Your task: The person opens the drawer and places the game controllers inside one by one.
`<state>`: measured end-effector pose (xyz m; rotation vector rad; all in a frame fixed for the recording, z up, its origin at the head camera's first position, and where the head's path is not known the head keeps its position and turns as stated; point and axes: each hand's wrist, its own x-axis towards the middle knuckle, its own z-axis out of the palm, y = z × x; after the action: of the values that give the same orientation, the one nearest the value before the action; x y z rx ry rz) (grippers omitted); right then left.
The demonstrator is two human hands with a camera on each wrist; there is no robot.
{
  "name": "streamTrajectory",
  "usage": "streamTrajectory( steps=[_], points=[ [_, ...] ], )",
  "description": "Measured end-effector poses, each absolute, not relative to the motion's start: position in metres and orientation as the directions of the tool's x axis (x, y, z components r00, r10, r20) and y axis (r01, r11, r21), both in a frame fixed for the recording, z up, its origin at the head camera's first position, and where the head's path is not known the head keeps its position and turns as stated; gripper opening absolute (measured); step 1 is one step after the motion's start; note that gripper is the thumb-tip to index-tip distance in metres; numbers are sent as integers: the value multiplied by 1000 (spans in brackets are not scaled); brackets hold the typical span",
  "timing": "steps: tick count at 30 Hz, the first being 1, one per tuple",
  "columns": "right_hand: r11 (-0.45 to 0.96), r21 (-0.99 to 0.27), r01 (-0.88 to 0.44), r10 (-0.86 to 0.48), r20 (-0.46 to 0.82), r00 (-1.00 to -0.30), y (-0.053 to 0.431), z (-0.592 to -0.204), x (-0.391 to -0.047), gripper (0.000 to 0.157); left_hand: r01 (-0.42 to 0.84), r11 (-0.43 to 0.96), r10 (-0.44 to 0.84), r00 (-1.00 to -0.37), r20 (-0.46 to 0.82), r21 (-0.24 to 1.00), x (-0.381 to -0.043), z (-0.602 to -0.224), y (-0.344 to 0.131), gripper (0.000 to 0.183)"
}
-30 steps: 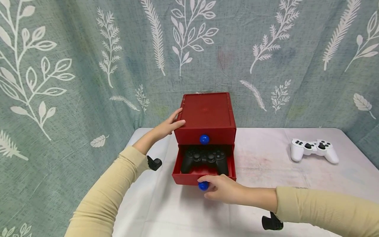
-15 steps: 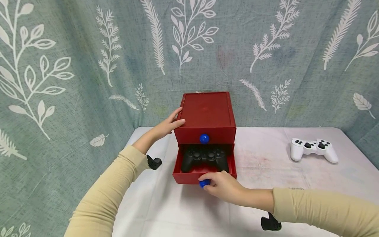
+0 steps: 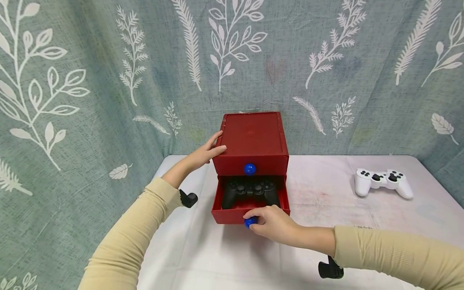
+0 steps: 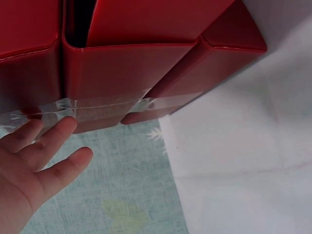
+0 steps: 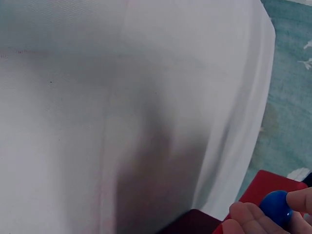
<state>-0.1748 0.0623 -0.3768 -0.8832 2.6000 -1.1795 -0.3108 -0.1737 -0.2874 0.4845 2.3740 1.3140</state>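
A red two-drawer box [image 3: 253,135] stands on the white-covered table. Its lower drawer [image 3: 228,216] is pulled out, and inside it lies a black game controller [image 3: 250,192]. My right hand [image 3: 275,226] pinches the blue knob [image 3: 249,222] on that drawer's front between thumb and fingers; the right wrist view shows the same knob [image 5: 276,207] at its lower right corner. On the box's upper left edge rests my left hand [image 3: 203,156], fingers spread. In the left wrist view those fingers [image 4: 53,141] reach along the red side, near a strip of clear tape [image 4: 107,109].
The upper drawer, with its own blue knob [image 3: 250,169], is closed. A white game controller [image 3: 384,182] lies on the table [image 3: 326,201] to the right. Behind the table hangs a green leaf-patterned curtain [image 3: 275,52].
The right hand has settled more closely around the lower knob, and the lower drawer has slid slightly inward. My left hand stays at the box's edge.
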Motion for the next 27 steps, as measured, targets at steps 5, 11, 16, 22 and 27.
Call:
streamTrajectory(
  steps=[5, 11, 16, 22, 27],
  points=[
    [516, -729, -449, -569, 100, -816, 64, -377, -177, 25, 123, 514, 471, -867, -160, 849, -310, -287, -173, 69],
    [499, -737, -456, -567, 120, -815, 64, -380, -178, 25, 130, 516, 473, -867, -155, 846, -312, -289, -175, 67],
    [445, -793, -415, -530, 141, -836, 62, -387, -174, 24, 117, 516, 468, -868, -165, 848, -321, -297, -177, 67],
    [351, -862, -366, -460, 182, -869, 59, -399, -169, 22, 126, 517, 459, -875, -150, 846, -332, -310, -182, 67],
    [232, -938, -257, -422, 141, -896, 58, -405, -164, 26, 136, 524, 454, -880, -141, 841, -331, -310, -182, 68]
  ],
)
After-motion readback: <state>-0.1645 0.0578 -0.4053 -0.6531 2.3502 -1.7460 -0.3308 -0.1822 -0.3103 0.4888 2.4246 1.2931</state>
